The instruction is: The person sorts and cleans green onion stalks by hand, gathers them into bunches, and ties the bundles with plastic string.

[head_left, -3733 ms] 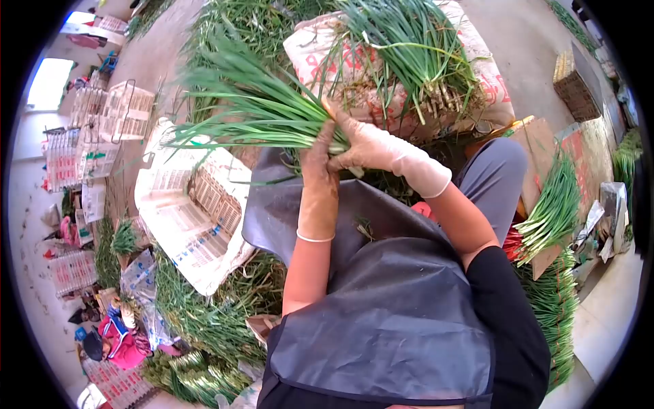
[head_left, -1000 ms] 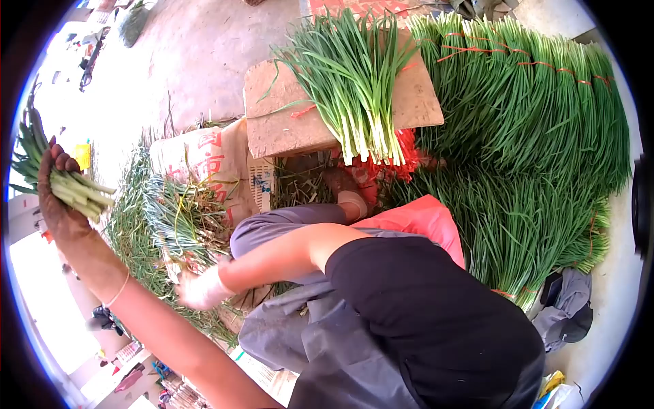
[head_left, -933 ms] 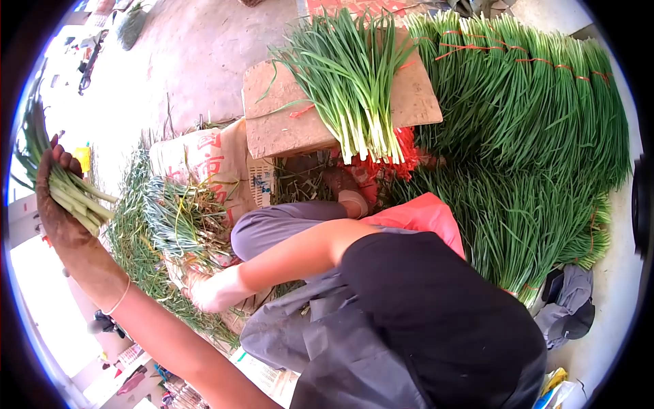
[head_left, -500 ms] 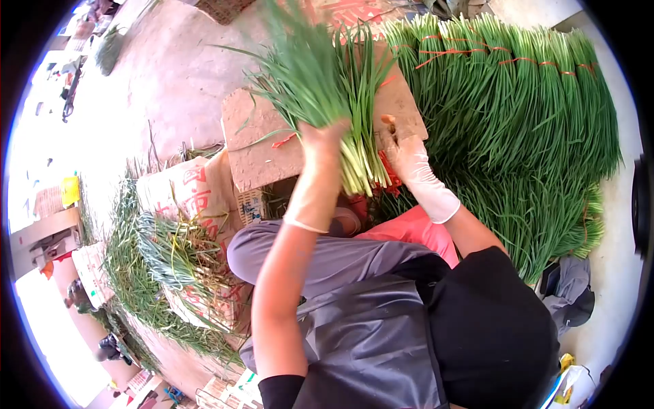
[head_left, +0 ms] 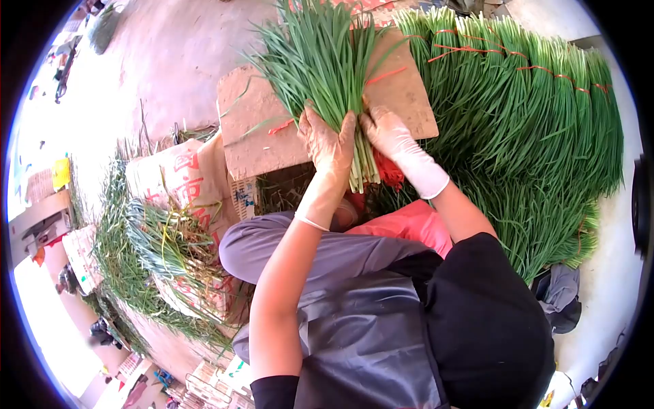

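A loose bunch of garlic chives [head_left: 327, 68] lies across a brown board [head_left: 255, 146], leaves pointing away and pale stem ends over the near edge. My left hand [head_left: 328, 144], in a thin, dirt-stained glove, grips the left side of the stems with the thumb over the top. From the right, my right hand [head_left: 392, 133], also gloved, presses its fingers against the stems; its grip is partly hidden. Beside the stem ends, below that hand, hang red ties [head_left: 388, 172]. One red strip [head_left: 386, 75] lies on the board to the right of the leaves, another [head_left: 281, 127] to the left.
Tied chive bundles [head_left: 518, 88] with red bands are piled on the right. To the left, loose leaves [head_left: 163, 238] lie over printed sacks [head_left: 177, 178]. A white crate [head_left: 243, 196] stands under the board's left part. Dark cloth [head_left: 562, 293] sits at the lower right.
The chives, raised and blurred in my left hand before, now rest together in one bunch on the board. My right hand has moved in against the stems.
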The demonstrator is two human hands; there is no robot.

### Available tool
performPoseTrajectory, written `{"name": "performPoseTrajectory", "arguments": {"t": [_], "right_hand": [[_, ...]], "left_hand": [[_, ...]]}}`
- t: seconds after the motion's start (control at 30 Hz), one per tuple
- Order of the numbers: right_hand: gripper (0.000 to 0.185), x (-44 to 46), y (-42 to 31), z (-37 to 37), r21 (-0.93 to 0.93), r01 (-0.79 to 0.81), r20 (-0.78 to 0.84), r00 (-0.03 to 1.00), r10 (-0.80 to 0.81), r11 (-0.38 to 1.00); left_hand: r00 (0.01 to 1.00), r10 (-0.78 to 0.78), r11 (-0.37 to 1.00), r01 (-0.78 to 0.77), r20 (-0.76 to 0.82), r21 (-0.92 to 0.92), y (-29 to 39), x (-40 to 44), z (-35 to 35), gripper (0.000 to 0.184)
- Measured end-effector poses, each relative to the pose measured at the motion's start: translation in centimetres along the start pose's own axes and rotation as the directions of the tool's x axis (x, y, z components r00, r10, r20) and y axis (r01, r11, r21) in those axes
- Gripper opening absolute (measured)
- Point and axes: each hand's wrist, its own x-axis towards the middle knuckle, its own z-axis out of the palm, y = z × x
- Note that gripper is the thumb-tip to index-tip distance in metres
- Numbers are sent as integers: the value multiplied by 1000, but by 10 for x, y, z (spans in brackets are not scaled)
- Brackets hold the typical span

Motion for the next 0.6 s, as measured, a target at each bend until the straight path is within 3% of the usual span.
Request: {"name": "performPoseTrajectory", "arguments": {"t": [0.03, 0.13, 0.17, 0.2, 0.23, 0.27, 0.3, 0.37, 0.4, 0.43, 0.5, 0.57, 0.6], "right_hand": [[41, 2, 1, -7, 27, -4, 6, 1000, 4, 1000], [43, 11, 12, -10, 38, -22, 2, 1000, 22, 999], [43, 10, 11, -12, 31, -65, 20, 998, 64, 997], [42, 9, 11, -12, 29, -91, -105, 990, 93, 995], [42, 13, 17, -12, 27, -84, -102, 991, 87, 996], [41, 19, 27, -12, 17, -98, -233, 967, 100, 995], [40, 22, 32, -14, 12, -112, -363, 925, 109, 994], [34, 18, 22, -18, 32, -124, -391, 912, 127, 992], [32, 12, 7, -10, -24, -184, -226, 958, 174, 983], [29, 6, -8, -2, -92, -236, -56, 971, 231, 967], [27, 0, -5, 46, 30, 80, -239, 968, -71, 996], [26, -3, -32, 48, 59, 26, -357, 934, -3, 998], [25, -6, -41, 46, 78, 92, -397, 916, -53, 993]], "left_hand": [[1000, -2, 1000, 2, -7, 0, -2, 4, -2, 87], [974, -121, 992, 111, 189, 64, 0, 20, -17, 90], [973, -122, 990, 107, 196, 87, -10, 28, -19, 82], [982, -127, 991, 133, 138, -33, -19, 29, -21, 78], [988, -136, 977, 146, 76, -154, -29, 31, -22, 74], [994, -74, 978, 57, -79, -198, -58, 35, -11, 65], [993, -73, 978, 54, -90, -200, -54, 30, -17, 65], [938, -291, 863, 343, 189, -371, -40, 18, -29, 61], [889, -429, 863, 456, 162, -218, -57, 20, -12, 60], [926, -335, 867, 376, 176, -327, -43, 14, -10, 62], [987, -161, 971, 158, -2, -182, -29, 1, 10, 62], [983, -178, 978, 173, -36, -118, -26, 2, 4, 70], [985, -171, 861, 167, 35, -481, -28, 6, -1, 63]]}}
